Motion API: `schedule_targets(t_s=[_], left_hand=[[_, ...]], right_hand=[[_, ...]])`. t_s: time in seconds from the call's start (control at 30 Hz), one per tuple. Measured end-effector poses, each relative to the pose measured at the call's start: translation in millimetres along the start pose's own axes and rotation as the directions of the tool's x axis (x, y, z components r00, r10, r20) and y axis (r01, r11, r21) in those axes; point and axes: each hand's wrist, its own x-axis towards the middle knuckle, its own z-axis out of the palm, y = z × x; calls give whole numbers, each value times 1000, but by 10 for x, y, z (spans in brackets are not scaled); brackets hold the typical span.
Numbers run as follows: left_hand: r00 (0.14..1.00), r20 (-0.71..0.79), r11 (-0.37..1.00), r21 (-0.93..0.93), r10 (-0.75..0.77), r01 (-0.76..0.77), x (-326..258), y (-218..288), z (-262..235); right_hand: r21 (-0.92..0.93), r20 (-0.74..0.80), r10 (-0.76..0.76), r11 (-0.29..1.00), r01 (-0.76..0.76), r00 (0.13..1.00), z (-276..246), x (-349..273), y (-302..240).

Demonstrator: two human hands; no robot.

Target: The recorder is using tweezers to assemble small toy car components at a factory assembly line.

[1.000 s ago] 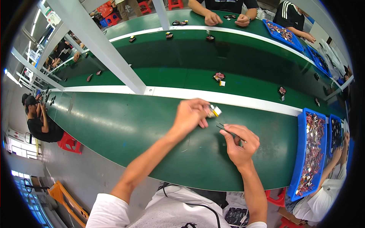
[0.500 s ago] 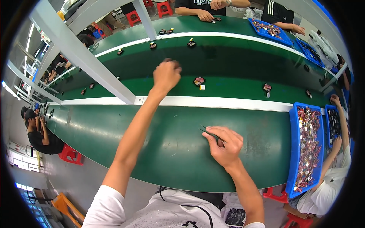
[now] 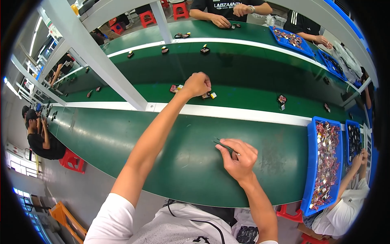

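Note:
My left hand (image 3: 197, 84) reaches over the dark green conveyor belt with its fingers curled closed; whatever may be in them is hidden. Just below its fingers lies a small black-and-red electronic part (image 3: 206, 96) with a white and yellow tab. A similar reddish part (image 3: 174, 88) rests on the belt to the left of the wrist. Above the green worktable, my right hand (image 3: 240, 157) pinches thin dark tweezers (image 3: 218, 142), whose tips point left with nothing visible between them.
A long blue bin (image 3: 310, 162) of small wired parts stands at the right, with another blue bin (image 3: 348, 140) beyond. A white post (image 3: 101, 69) rises at the left. More parts (image 3: 282, 100) sit along the belt. Several people work around the tables, including one opposite (image 3: 227, 12).
My left hand has moved right and slightly down, to the nearer part. Another part shows on the belt where the hand was. My right hand keeps the tweezers almost still.

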Motion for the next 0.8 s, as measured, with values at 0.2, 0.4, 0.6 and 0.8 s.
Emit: schedule_targets(t_s=[0.2, 0.4, 0.6, 0.8], left_hand=[[986, -12, 984, -59, -169, 168, -120, -115, -111], [989, -3, 985, -92, -146, 145, -228, -249, -195], [970, 7, 913, -337, -241, 230, -599, -98, -319], [973, 3, 767, -614, -232, 185, -1348, 216, -146]], right_hand=[[-31, 30, 27, 999, -26, 999, 24, -5, -2], [-29, 33, 13, 1000, -12, 999, 112, 3, -78], [-1, 26, 86, 996, -86, 996, 96, -22, -42], [264, 36, 399, 881, -394, 916, 41, -54, -26]])
